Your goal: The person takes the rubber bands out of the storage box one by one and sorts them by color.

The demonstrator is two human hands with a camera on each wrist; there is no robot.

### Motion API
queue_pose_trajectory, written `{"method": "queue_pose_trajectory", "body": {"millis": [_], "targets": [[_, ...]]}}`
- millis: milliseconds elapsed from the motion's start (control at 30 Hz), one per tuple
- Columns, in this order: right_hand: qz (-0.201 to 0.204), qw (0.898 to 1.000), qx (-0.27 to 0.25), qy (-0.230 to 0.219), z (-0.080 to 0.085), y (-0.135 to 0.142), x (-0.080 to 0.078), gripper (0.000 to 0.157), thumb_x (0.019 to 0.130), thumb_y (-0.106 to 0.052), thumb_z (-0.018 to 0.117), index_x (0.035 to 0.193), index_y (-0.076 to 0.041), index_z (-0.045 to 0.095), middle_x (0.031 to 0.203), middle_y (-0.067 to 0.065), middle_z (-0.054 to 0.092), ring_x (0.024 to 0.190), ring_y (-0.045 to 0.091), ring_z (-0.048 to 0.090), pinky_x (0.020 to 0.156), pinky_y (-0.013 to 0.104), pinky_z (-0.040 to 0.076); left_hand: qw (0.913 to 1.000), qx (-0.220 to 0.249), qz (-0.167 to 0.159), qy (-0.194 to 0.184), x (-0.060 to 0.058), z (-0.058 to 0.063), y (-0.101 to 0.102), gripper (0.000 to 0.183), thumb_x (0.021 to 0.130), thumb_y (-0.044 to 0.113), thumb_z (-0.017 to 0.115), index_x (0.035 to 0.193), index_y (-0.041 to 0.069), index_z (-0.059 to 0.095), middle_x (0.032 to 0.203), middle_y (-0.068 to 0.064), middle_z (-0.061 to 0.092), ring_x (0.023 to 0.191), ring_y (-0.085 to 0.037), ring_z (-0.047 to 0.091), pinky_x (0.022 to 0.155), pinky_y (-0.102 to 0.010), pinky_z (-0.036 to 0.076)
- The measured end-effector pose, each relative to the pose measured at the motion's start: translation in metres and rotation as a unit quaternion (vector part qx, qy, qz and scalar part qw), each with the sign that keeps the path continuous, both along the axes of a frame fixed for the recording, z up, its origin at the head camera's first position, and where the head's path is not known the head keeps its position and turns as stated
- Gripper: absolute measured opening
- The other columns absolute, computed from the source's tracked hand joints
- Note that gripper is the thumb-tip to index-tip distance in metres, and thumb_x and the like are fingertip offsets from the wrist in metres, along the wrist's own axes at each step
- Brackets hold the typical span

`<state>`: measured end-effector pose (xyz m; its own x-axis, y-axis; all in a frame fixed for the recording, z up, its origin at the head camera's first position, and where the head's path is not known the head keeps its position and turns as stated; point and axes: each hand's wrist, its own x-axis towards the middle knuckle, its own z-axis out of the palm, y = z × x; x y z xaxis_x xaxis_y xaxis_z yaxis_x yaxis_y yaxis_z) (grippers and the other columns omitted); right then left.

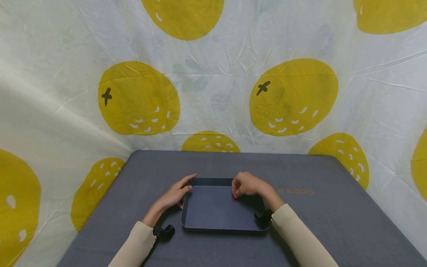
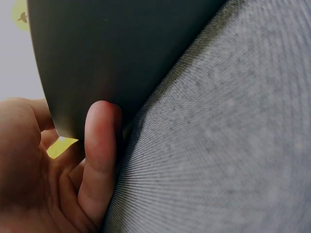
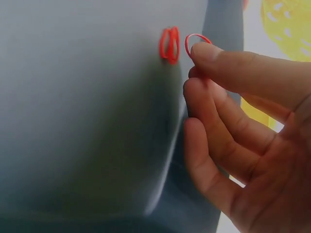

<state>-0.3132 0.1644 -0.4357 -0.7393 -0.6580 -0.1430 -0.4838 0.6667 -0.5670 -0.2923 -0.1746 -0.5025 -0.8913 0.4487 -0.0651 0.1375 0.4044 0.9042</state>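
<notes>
Head view: your right hand (image 1: 248, 184) pinches a red rubber band (image 3: 194, 35) over the tray (image 1: 213, 209); your left hand (image 1: 174, 194) grips its side.

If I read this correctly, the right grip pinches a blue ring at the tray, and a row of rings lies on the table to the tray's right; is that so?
Almost: the ring pinched by the right grip at the tray is red, not blue, as the right wrist view shows. The row of rings does lie on the table to the tray's right.
</notes>
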Motion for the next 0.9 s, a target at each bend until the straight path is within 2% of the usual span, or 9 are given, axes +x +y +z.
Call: {"method": "queue_pose_trajectory", "body": {"millis": [133,467,733,833,900], "targets": [[-0.004,1.000,-0.021,-0.005,0.005,0.003,0.001,0.009,0.085,-0.003,0.081,0.080,-0.010,0.079,0.076,-0.003,0.075,0.067,0.006,0.063,0.062,0.024,0.053,1.0000,-0.002,0.000,-0.002,0.000,0.001,0.001,0.053,0.113,0.026,0.044,0.163,0.031,0.031,0.112,-0.021,0.060,0.045,-0.018,0.053,0.047,-0.040,0.057],[-0.022,0.998,-0.054,0.010,0.024,0.029,0.004,0.004,0.087,-0.010,0.081,0.084,-0.011,0.079,0.081,-0.003,0.076,0.071,0.008,0.066,0.066,0.027,0.055,1.0000,-0.001,0.003,-0.005,0.001,0.000,0.001,0.052,0.113,0.026,0.045,0.163,0.030,0.032,0.100,-0.020,0.057,0.045,-0.018,0.054,0.048,-0.040,0.057],[-0.067,0.994,-0.086,0.006,0.037,0.065,0.017,0.005,0.092,-0.011,0.077,0.088,-0.008,0.078,0.087,0.010,0.077,0.082,0.033,0.071,0.069,0.030,0.055,1.0000,0.001,0.000,-0.002,0.000,0.000,0.000,0.052,0.113,0.026,0.044,0.164,0.029,0.032,0.085,-0.016,0.055,0.045,-0.018,0.054,0.048,-0.040,0.057],[-0.084,0.992,-0.093,0.004,0.039,0.081,0.022,0.006,0.093,-0.012,0.076,0.091,-0.007,0.077,0.091,0.014,0.077,0.082,0.031,0.070,0.067,0.029,0.054,1.0000,-0.001,-0.001,-0.001,0.000,0.001,0.000,0.052,0.113,0.026,0.044,0.164,0.029,0.032,0.086,-0.016,0.055,0.045,-0.018,0.053,0.048,-0.040,0.057],[-0.097,0.991,-0.097,0.001,0.039,0.093,0.026,0.008,0.094,-0.013,0.076,0.092,-0.006,0.077,0.091,0.014,0.076,0.080,0.025,0.068,0.066,0.030,0.053,1.0000,0.000,-0.001,0.000,0.000,0.001,0.000,0.052,0.113,0.026,0.044,0.164,0.029,0.032,0.086,-0.016,0.055,0.045,-0.018,0.053,0.048,-0.041,0.057]]}}
